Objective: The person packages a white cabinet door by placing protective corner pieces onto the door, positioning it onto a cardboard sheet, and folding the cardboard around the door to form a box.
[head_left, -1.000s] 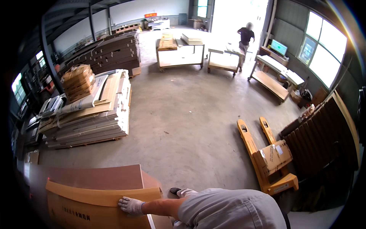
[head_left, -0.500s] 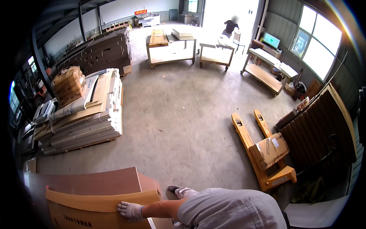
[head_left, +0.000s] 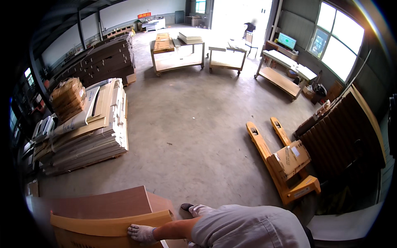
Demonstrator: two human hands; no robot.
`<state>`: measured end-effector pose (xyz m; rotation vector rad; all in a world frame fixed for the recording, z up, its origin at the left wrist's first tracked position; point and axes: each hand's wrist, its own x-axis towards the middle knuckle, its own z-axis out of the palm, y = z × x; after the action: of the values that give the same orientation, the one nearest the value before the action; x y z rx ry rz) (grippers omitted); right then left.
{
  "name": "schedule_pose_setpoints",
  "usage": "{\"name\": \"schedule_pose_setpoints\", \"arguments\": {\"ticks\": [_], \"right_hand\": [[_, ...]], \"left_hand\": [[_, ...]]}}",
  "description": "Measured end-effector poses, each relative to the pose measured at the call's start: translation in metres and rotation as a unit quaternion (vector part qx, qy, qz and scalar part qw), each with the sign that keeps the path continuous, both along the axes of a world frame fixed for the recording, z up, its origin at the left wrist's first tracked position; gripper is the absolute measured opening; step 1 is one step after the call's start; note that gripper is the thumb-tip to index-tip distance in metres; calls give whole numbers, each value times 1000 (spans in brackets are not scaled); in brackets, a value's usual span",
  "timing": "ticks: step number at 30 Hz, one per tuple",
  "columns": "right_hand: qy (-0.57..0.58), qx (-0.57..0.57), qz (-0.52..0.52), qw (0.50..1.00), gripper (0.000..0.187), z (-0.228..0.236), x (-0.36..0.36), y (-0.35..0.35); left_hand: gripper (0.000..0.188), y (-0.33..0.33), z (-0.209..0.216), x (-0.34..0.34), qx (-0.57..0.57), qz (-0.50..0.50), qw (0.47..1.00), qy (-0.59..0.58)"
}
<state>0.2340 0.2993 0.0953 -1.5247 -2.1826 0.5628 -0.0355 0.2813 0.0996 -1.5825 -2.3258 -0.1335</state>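
My left hand (head_left: 141, 234), in a pale knitted glove, rests on a brown cardboard carton (head_left: 89, 225) at the lower left. Its fingers are spread against the cardboard just below a folded upper edge, and the forearm reaches in from the right. Right behind the carton stands a large reddish-brown panel or box (head_left: 95, 202), close against it. The carton's lower part runs out of the picture. My grey sleeve and shirt fill the bottom middle, and one dark shoe (head_left: 187, 206) shows beyond the arm. My right hand is not visible.
A yellow pallet jack (head_left: 271, 165) carrying a carton (head_left: 290, 159) stands at right, beside stacked dark sheets (head_left: 343, 136). Stacked white boards (head_left: 89, 136) stand left. Wheeled tables (head_left: 178, 64) are farther back. A person (head_left: 249, 28) is near the bright doorway.
My view has shifted slightly, so the room sits a little farther left. My left hand stays on the carton. The person by the doorway has changed posture.
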Motion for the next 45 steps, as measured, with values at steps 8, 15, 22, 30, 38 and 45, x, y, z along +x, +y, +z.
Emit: {"name": "schedule_pose_setpoints", "arguments": {"ticks": [8, 15, 22, 30, 38, 45], "right_hand": [[-102, 13, 0, 995, 80, -31, -9, 0], [-178, 77, 10, 981, 61, -2, 29, -59], [-78, 28, 47, 995, 69, 71, 115, -153], [20, 29, 34, 999, 69, 48, 275, -184], [58, 10, 37, 998, 69, 58, 488, -198], [93, -112, -162, 976, 67, 12, 734, -222]], "left_hand": [[69, -5, 21, 8, -83, 22, 993, -76], [86, -19, 59, 30, -196, -24, 957, -212], [77, -56, 88, 87, -159, 22, 970, -184], [74, -67, 72, 323, -250, -169, 937, -179], [71, -71, 63, 620, -333, -333, 866, -170], [69, -67, 21, 866, -393, -411, 808, -157]]}}
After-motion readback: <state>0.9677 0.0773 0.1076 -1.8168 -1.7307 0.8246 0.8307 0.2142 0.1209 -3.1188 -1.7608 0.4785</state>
